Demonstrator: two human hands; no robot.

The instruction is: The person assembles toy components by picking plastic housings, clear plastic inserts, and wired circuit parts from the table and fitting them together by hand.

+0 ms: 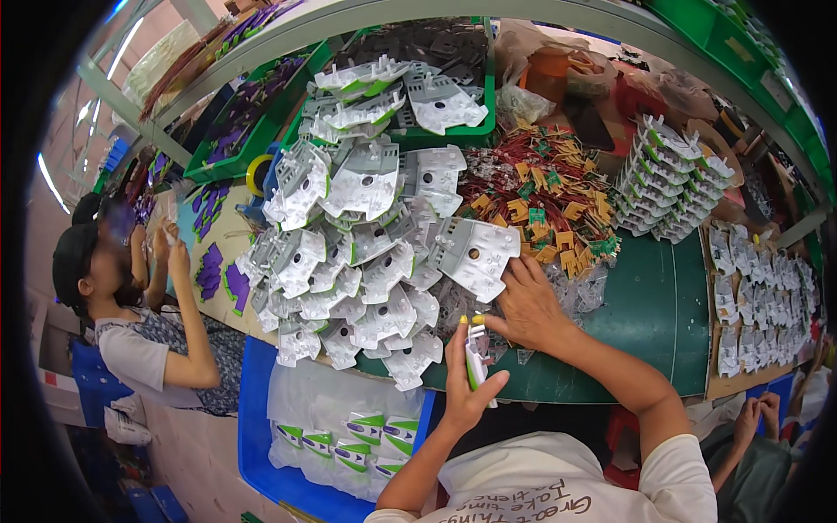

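My left hand (pixel 469 392) is closed around a small white-and-green plastic housing (pixel 475 359), held upright just in front of the bench edge. Yellow covers sit on a fingertip of each hand, and these two tips nearly meet above the housing. My right hand (pixel 532 312) is spread over clear plastic pieces (pixel 586 292), its upper fingers at the edge of a grey-and-white plastic shell (pixel 475 254). I see nothing held in it, though its palm side is hidden. Left of it rises a large heap of similar shells (pixel 362 253) with green edges.
Red-wired yellow and green boards (pixel 545 196) lie heaped behind my right hand. Stacked shells (pixel 667 179) stand far right, beside rows of small white parts (pixel 758 296). A blue bin (pixel 253 436) holds bagged pieces below the bench. A co-worker (pixel 148 322) sits left; a shelf rail crosses overhead.
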